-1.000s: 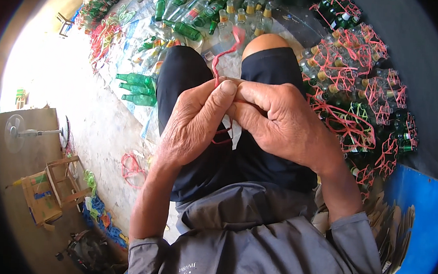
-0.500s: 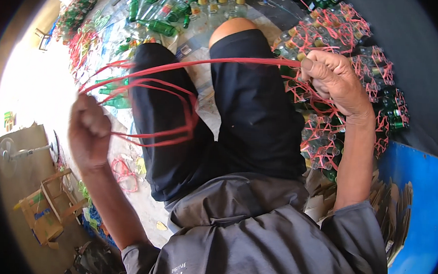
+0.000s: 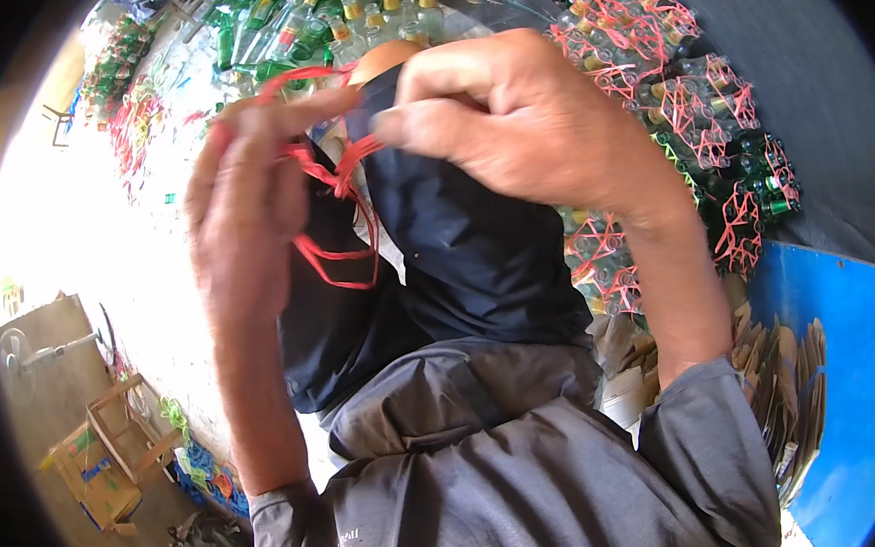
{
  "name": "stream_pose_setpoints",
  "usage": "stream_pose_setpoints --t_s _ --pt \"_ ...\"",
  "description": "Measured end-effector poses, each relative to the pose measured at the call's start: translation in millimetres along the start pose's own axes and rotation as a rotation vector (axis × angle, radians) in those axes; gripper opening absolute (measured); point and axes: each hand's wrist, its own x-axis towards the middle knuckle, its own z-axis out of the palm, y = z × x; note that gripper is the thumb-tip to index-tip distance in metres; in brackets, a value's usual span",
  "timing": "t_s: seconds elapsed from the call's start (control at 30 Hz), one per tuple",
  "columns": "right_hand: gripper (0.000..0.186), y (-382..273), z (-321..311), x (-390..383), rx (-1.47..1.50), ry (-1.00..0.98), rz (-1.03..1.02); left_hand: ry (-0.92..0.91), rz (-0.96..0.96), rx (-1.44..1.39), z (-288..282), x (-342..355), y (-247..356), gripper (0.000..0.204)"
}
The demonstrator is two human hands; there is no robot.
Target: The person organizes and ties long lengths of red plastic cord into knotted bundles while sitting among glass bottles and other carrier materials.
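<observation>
A red plastic strap hangs in loops between my two hands, above my dark-clothed knees, and a knot-like crossing gathers it near their middle. My right hand is closed, its thumb and fingers pinching one end of the strap. My left hand is blurred by motion. Strap strands run into its bent fingers, and its thumb side reaches toward the right fingertips. The exact grip of the left fingers is partly hidden.
Green and clear glass bottles lie and stand ahead of my knees. To the right, several bundles of bottles are bound with red straps. Folded cardboard leans by a blue panel. A wooden frame lies at lower left.
My hands have come from wide apart to close together, the right one moving left and the left one right. The stretched strap is now slack and gathered between them.
</observation>
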Motion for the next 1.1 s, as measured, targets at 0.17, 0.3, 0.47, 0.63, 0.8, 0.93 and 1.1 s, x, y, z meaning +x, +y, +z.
stream_pose_setpoints --t_s 0.17,0.3,0.47,0.63,0.8,0.93,1.1 --pt "0.025 9.0 26.8 4.6 -0.149 0.099 -0.132 0.118 -0.214 -0.159 18.0 -4.7 -19.1 0.019" --pt "0.021 27.8 11.9 -14.0 -0.087 -0.019 0.027 -0.110 -0.351 -0.161 2.6 -16.8 -23.6 0.020" --pt "0.029 53.6 -50.9 -51.6 -0.004 0.044 0.246 -0.092 -0.264 -0.846 -110.7 8.5 -44.5 0.020" --pt "0.032 47.3 -91.8 -80.1 0.016 0.124 0.416 -0.081 0.011 -0.861 -163.2 9.1 -31.6 0.019" --pt "0.022 37.4 -59.8 -54.5 -0.034 0.032 0.212 0.304 -0.001 -0.441 -74.1 3.8 -18.0 0.021" --pt "0.033 8.7 -21.3 -23.2 -0.219 -0.008 -0.011 0.088 -0.010 -0.112 17.8 7.8 -2.9 0.029" --pt "0.033 4.1 7.1 2.6 -0.154 0.001 -0.111 0.048 -0.178 -0.177 34.9 -0.2 -11.4 0.019"
